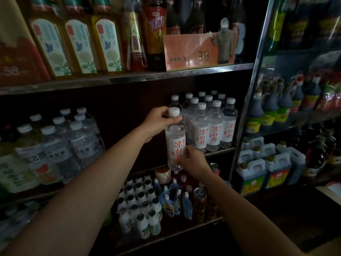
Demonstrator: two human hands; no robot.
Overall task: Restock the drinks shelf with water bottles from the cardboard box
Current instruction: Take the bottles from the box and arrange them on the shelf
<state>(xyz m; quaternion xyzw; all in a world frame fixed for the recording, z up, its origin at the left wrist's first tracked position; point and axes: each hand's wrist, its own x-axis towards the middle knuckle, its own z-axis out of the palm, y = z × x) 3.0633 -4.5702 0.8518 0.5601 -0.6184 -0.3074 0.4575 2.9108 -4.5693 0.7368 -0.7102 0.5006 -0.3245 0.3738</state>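
1. Shrink-wrapped packs (60, 145) of larger water bottles are seen at far left on the middle shelf (219, 152). They stand well apart from the hands, so little risk is judged there unless the left elbow is swung wide.

2. Left hand (156, 122): closed around the neck of the bottle (175, 139), just under its white cap. A pinch this high is judged weak; if the lower hand is released early, the bottle could swing or slip.

3. The bottle is held upright in the air, in front of the shelf edge and just left of the row (212, 124) of matching bottles. It is not yet set down. The gap to the left of the row is dark, and its floor cannot be made out; a base placed half on the edge could tip forward.

4. Right hand (191, 159): wrapped around the bottle's lower part, fingers over the label. Clear plastic may be slick, so a loose hold is a drop risk.

5. Below the bottle, small bottles (140, 200), pouches and cans (200, 198) are crowded on the lower shelf. These would be struck by a fall.

6. The row stands close-packed at right. A push made too hard sideways could knock the front bottles over. No cardboard box is in view.
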